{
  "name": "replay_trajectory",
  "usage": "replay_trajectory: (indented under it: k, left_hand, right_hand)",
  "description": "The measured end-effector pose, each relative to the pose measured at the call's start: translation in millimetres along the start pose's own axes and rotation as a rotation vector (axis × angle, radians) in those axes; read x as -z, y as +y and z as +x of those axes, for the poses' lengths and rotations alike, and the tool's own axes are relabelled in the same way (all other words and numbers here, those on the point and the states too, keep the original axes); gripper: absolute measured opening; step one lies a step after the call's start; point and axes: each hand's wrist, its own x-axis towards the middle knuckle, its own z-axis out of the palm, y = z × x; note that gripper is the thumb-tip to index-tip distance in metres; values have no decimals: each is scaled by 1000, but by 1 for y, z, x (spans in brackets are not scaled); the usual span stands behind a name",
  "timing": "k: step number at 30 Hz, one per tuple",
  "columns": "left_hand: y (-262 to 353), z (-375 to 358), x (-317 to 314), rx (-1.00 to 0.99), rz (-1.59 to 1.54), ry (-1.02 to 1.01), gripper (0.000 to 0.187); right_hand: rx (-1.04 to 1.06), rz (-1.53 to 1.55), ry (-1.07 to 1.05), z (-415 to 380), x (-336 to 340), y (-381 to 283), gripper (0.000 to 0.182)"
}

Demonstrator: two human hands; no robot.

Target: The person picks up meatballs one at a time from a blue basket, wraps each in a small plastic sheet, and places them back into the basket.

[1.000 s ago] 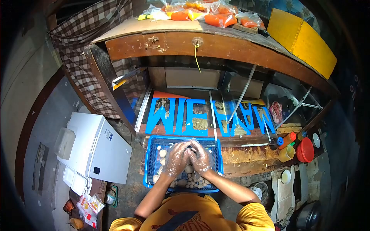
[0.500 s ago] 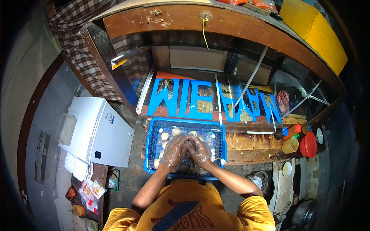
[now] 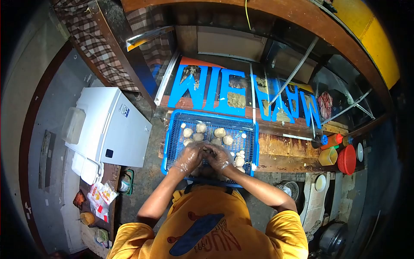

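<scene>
My left hand (image 3: 189, 158) and my right hand (image 3: 217, 157), both in clear plastic gloves, meet over the near half of a blue plastic basket (image 3: 256, 142). Their fingers are curled and pressed together at the fingertips. Whatever lies between them is too hidden to name. Several pale round balls lie in the basket, among them one ball (image 3: 201, 127) beyond my left hand and another (image 3: 228, 140) beyond my right hand. Smaller white pieces (image 3: 244, 135) lie near the right side. Darker lumps below my hands are partly covered.
Behind the basket stands a wooden-framed glass case with blue lettering (image 3: 235, 93). A white freezer (image 3: 125, 125) is at the left. Along the right are a red bowl (image 3: 346, 159), a yellow container (image 3: 328, 156) and a wire basket (image 3: 289, 188). Plastic packets (image 3: 101, 198) lie at the lower left.
The view has shifted, so the basket and case sit higher in the frame. My hands remain together, slightly lower over the basket, and more of the balls beyond them show.
</scene>
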Motion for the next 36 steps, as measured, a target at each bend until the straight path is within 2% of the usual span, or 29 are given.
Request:
replay_trajectory:
  k: [3,5,7,11,13,14,16,18,20,23,26,28,30,31,33,36]
  left_hand:
    - [-4,-7,7,76,62,-120,40]
    - [-3,-10,12,113,102,-173,40]
    - [5,-12,20,210,242,-320,36]
    - [-12,-25,19,132,272,-309,32]
    - [-20,-30,17,18,301,-185,31]
    - [-24,-34,17,22,300,-187,31]
    - [-21,-35,24,99,301,-207,29]
    - [-30,-40,26,97,310,-195,30]
    - [-39,-45,25,94,319,-185,30]
    - [-43,-52,22,199,327,-214,34]
    - [-47,-54,18,202,341,-193,28]
    - [-47,-49,17,342,284,-302,43]
    - [-39,-45,22,401,264,-321,42]
    - [-34,-42,25,462,241,-338,42]
    - [-40,-39,21,473,247,-340,41]
    - [-49,-37,12,487,237,-291,40]
  right_hand:
    - [-57,-46,-109,-2,-11,16,35]
    - [-85,-57,-168,1,-4,-13,32]
    - [-112,-69,-224,5,3,-33,30]
    - [-61,-79,-358,3,1,-38,32]
    - [-60,-104,-389,2,-2,-41,33]
    - [-64,-83,-420,3,-3,-42,35]
    - [-69,-59,-453,1,-10,-35,37]
    - [-10,-147,-355,1,-18,-30,44]
    - [-44,-161,-374,4,-20,-34,46]
    - [-52,-178,-400,3,-27,-25,50]
    - [-4,-211,-404,5,-37,-20,54]
    - [17,-243,-399,11,-38,-28,56]
    - [-93,-467,-555,17,-39,-36,64]
    - [-91,-467,-550,18,-43,-36,64]
    - [-58,-647,-653,22,-50,-41,76]
    - [-176,-631,-734,27,-48,-47,83]
